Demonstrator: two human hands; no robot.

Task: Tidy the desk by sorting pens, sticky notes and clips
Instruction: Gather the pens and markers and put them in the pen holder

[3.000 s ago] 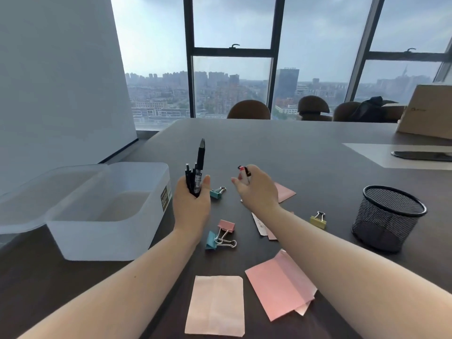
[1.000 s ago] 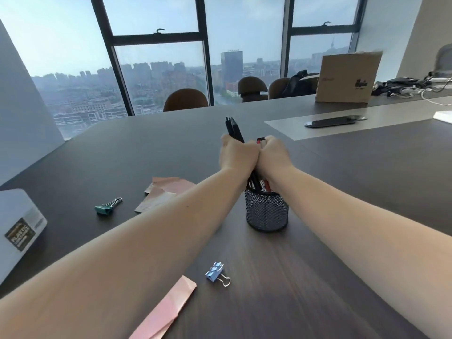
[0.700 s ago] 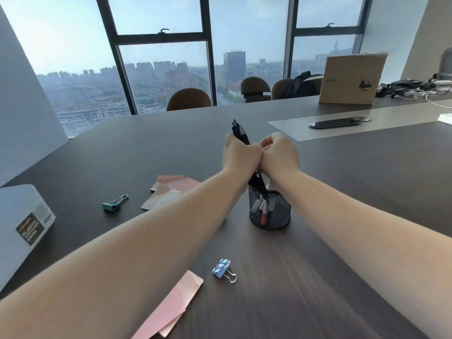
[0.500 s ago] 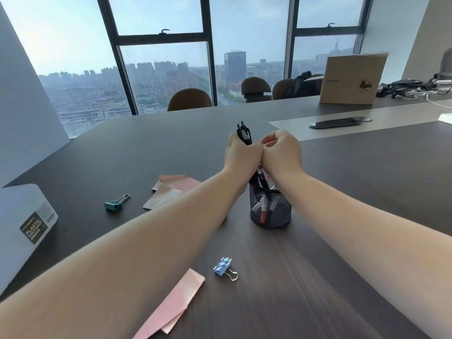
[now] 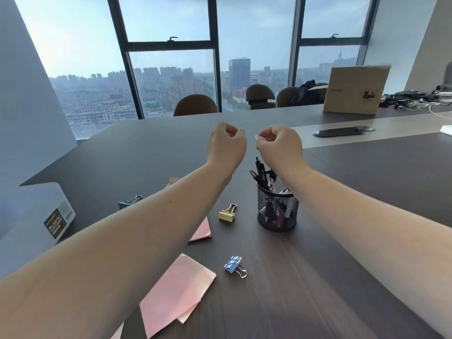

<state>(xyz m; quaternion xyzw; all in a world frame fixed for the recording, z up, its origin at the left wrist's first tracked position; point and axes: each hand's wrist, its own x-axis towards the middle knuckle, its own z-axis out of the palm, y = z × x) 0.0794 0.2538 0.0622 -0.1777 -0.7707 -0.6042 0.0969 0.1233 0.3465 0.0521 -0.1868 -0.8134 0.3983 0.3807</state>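
Black mesh pen cup (image 5: 277, 211): stood upright on the dark desk (image 5: 367, 216), right of centre, holding a bundle of pens (image 5: 265, 178), mostly black, with one red-and-white barrel showing through the mesh. Pen tips leaned out toward the left rim.

Hands: left hand (image 5: 226, 145) and right hand (image 5: 280, 145) hovered above and just behind the cup, close together but apart, fingers loosely curled, palms empty, gripping nothing.

Step, as judged: pens appeared sorted; clips and sticky notes not yet done. The next move would call for a pinch on a small clip or a flat lift of paper.

Clips, loose on the desk: yellow binder clip (image 5: 227, 214) just left of the cup; blue binder clip (image 5: 233, 265) nearer the person; teal binder clip (image 5: 128, 201) further left, partly behind the left forearm.

Sticky notes: pink sheets (image 5: 176, 287) near the front edge; another pink note (image 5: 201, 231) partly under the left arm.

White plastic box (image 5: 36, 216): at far left, labelled; its contents could not be seen.
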